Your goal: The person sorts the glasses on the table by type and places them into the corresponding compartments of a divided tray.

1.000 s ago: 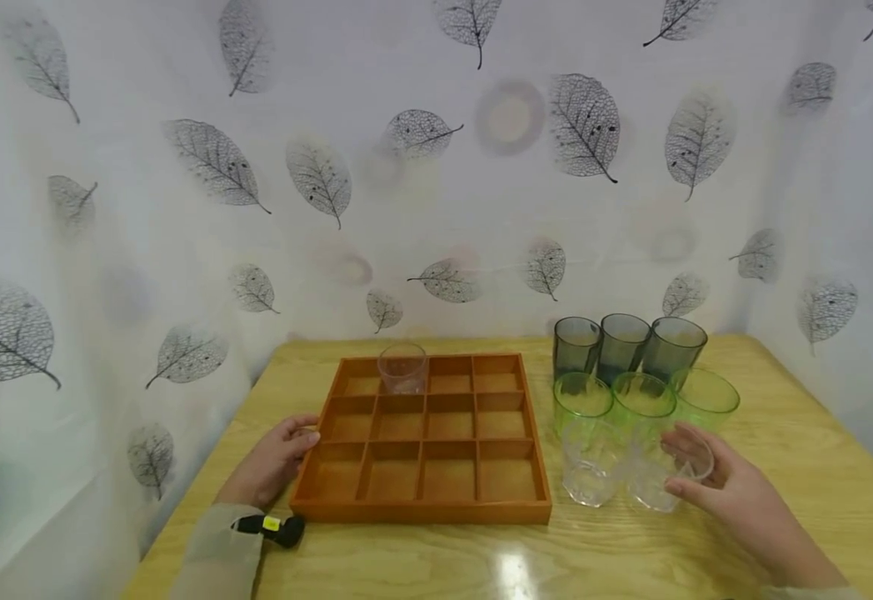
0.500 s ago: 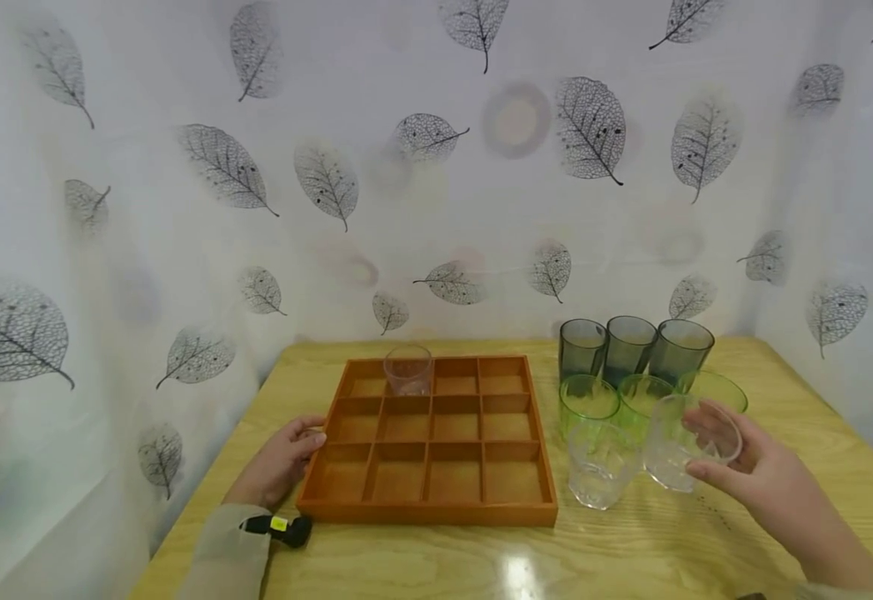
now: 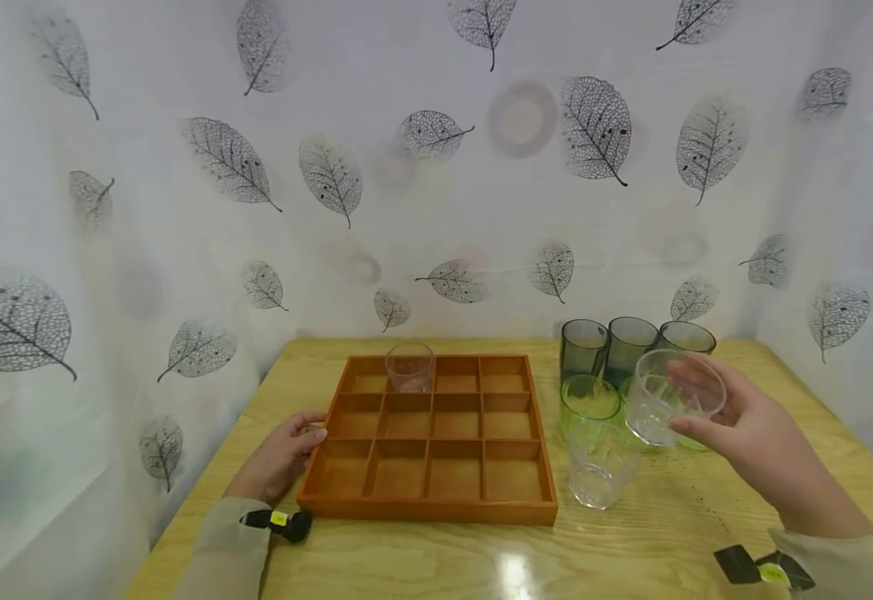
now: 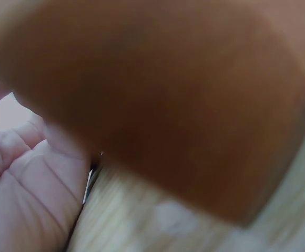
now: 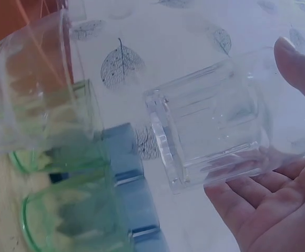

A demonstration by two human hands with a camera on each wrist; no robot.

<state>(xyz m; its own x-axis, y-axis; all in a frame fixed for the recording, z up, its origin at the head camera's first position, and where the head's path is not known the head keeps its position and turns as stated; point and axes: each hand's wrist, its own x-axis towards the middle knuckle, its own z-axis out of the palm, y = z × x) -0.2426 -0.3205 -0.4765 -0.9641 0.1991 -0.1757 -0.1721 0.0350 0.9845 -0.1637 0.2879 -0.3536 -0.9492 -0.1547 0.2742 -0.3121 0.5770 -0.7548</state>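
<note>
Clear glass (image 3: pixel 650 412), 1, grasped in right hand (image 3: pixel 755 442), off the desk (image 3: pixel 406 558), near green glasses (image 3: pixel 588 402). Wooden tray (image 3: pixel 429 510), 12 compartments; left hand (image 3: pixel 279 458) at its left edge, grip cannot be told. Transparent tumbler (image 3: pixel 410 377), 1: back row, compartment 2 from left.

We observe the right hand (image 5: pixel 276 210) holding a clear tumbler (image 5: pixel 215 121) between thumb and fingers. At left we log a second clear tumbler (image 5: pixel 31 89), two green tumblers (image 5: pixel 79 210) and blue-grey tumblers (image 5: pixel 139 205) just beside the green ones; a leaf-printed sheet (image 5: pixel 163 31) forms the backdrop.
</note>
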